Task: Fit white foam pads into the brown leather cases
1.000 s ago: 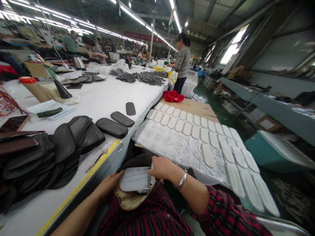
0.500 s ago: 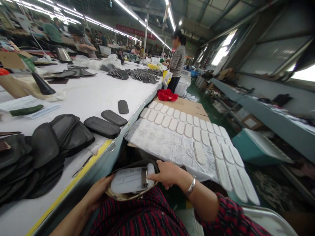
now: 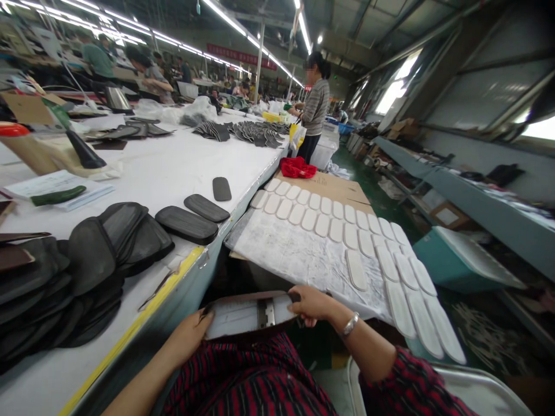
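You hold a white insole [image 3: 243, 315] flat over your lap, just in front of the surface's [image 3: 173, 162] yellow edge. Your left hand [image 3: 191, 335] grips its near-left end, thumb on top, fingers hidden beneath. Your right hand [image 3: 313, 303] is clenched around its far-right end, fingers curled over the rim. So the insole spans the gap between both hands, touching each. A dark piece [image 3: 251, 332] lies under the insole, showing along its lower edge. A small metal plate [image 3: 266, 313] sits on the insole, closer to your right hand than your left.

Measured from the insole: beyond it, just past your right hand, a white sheet [image 3: 299, 254] carries rows of white insoles [image 3: 347, 225], one lone insole [image 3: 356, 270] lying nearest. To the left and above, on the surface, lie three dark flat pieces [image 3: 186, 224], and further left a heap of dark pieces [image 3: 78, 271]. A red cloth [image 3: 297, 167] lies well beyond the sheet, and past it stands another person [image 3: 315, 112], well apart from you. To the right, lower down, sits a teal bin [image 3: 459, 263].
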{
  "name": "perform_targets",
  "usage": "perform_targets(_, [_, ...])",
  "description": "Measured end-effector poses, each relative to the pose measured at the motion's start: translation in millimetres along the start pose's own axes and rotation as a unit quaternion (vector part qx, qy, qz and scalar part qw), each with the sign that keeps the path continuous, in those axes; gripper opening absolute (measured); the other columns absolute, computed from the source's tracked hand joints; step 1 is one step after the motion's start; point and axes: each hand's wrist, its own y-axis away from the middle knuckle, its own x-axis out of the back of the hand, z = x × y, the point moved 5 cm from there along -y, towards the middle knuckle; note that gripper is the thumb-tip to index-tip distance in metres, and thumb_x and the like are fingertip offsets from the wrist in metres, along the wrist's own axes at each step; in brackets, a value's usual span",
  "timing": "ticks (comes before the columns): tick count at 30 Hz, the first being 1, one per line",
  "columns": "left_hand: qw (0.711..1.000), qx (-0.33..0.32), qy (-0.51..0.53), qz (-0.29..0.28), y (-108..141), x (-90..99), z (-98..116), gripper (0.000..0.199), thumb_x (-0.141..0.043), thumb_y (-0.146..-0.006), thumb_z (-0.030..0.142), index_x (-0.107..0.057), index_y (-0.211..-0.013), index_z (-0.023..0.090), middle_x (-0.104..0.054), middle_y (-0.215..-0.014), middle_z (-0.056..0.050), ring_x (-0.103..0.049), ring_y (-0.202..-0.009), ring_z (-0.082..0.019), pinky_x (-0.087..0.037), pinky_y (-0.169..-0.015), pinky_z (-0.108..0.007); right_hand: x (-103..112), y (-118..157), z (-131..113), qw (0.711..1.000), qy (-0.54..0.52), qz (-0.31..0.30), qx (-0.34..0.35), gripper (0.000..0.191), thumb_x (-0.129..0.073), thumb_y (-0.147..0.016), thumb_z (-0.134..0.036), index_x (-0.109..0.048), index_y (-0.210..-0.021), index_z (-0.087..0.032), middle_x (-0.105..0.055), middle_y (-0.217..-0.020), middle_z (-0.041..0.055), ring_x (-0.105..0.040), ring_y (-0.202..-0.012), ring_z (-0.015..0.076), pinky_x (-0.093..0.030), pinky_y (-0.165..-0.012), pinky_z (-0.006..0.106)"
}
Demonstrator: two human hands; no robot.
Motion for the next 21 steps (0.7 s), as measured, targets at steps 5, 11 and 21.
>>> perform_targets(5, [0.978,-0.092,-0.177,0.059,-8.3,10.9,22.6,0.053,-0.068,-0.062,0.037,-0.061,-0.112,0.021,-0.059,-0.122,-0.010,-0.048,-0.116,-0.034,-0.026,-0.105,-0.040,0.3,-10.8,13.2,0.989,0.100,0.074,0.086,0.058,-0.056,-0.077,-0.028,-0.039,-0.132,-0.017,-0.061,-0.076,0.0039,-0.062,-0.064,0.0170,-0.049,-0.061,0.028])
perform_targets(11, [0.970,-0.106,-0.214,-0.034,-39.0,-1.1,53.0,0.026,-0.066,-0.060,0.018,-0.072,-0.083,0.026,-0.069,-0.099,-0.004,-0.056,-0.104,-0.029,-0.033,-0.099,-0.032,-7.4,-26.5,-33.4,0.920,0.305,0.109,0.219,0.023,-0.048,-0.088,-0.025,-0.062,-0.103,-0.016,-0.059,-0.100,0.0109,-0.055,-0.098,0.0250,-0.039,-0.086,0.035])
perform_targets(21, [0.954,-0.040,-0.211,-0.211,-48.7,-8.9,64.1,0.018,-0.064,-0.068,0.035,-0.067,-0.063,0.018,-0.066,-0.065,-0.002,-0.057,-0.062,-0.017,-0.041,-0.058,-0.021,3.5,-64.4,-22.9,0.960,0.210,-0.109,0.150,0.035,-0.040,-0.090,-0.035,-0.064,-0.076,-0.014,-0.061,-0.071,0.0029,-0.056,-0.050,0.0117,-0.044,-0.048,0.022])
